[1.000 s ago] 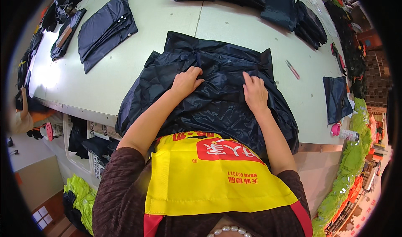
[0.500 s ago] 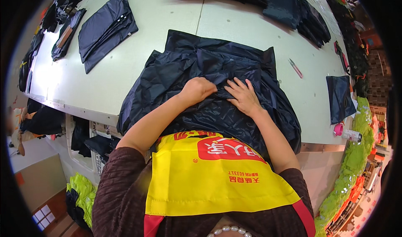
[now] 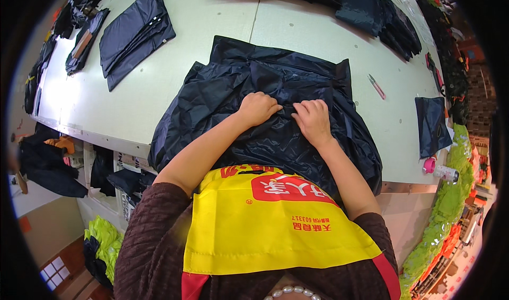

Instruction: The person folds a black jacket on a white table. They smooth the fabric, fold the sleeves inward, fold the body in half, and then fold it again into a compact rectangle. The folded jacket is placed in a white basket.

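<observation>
A dark, shiny garment (image 3: 289,80) lies rumpled across the near edge of the white table, its lower folds against my yellow apron (image 3: 238,231). On its middle rests my left hand (image 3: 258,109), fingers curled and pinching the cloth. Close by on the right, my right hand (image 3: 314,120) bends its fingers into the same fabric, thumb toward the left hand. A short stretch of cloth runs between the two hands. What lies under the fingertips is hidden.
Folded dark garments (image 3: 135,37) lie at the left, and more dark stacks (image 3: 360,11) at the back. Pink-handled thread snips (image 3: 377,87) sit right of the garment. Farther right are a flat dark piece (image 3: 430,127), a pink lid (image 3: 429,166) and a bottle (image 3: 446,173).
My right hand, earlier spread flat on the cloth, has curled its fingers into it. The left hand has shifted slightly right, toward it. A dark shape beyond the table at left has moved.
</observation>
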Demonstrator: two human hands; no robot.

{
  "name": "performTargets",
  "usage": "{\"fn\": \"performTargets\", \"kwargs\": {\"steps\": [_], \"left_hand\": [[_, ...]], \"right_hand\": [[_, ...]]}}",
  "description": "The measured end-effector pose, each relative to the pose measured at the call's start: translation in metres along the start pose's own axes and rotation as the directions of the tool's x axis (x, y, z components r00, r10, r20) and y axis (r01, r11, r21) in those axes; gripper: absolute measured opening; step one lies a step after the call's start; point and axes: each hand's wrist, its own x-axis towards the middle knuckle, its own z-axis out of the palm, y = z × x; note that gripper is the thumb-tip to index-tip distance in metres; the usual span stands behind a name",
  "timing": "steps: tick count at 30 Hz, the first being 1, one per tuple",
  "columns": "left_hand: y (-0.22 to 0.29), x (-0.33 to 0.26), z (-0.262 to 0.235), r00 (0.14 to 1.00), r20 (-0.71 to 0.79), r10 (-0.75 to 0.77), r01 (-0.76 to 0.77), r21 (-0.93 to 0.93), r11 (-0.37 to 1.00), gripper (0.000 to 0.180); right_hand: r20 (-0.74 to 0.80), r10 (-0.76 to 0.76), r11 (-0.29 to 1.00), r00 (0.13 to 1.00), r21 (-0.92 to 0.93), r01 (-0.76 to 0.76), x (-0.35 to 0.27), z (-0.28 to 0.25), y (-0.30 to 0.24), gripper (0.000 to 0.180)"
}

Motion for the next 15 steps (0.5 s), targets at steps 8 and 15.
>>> {"fn": "performTargets", "kwargs": {"steps": [8, 15], "left_hand": [[0.009, 0.007, -0.027, 0.988, 0.129, -0.087, 0.106, -0.149, 0.983, 0.032], [0.001, 0.000, -0.010, 0.983, -0.130, 0.129, -0.126, 0.034, 0.991, 0.020]], "right_hand": [[0.055, 0.054, 0.993, 0.997, 0.104, -0.059, -0.006, 0.021, 0.005, 0.015], [0.250, 0.072, 0.991, 0.965, 0.095, -0.099, 0.016, 0.012, 0.017, 0.014]]}}
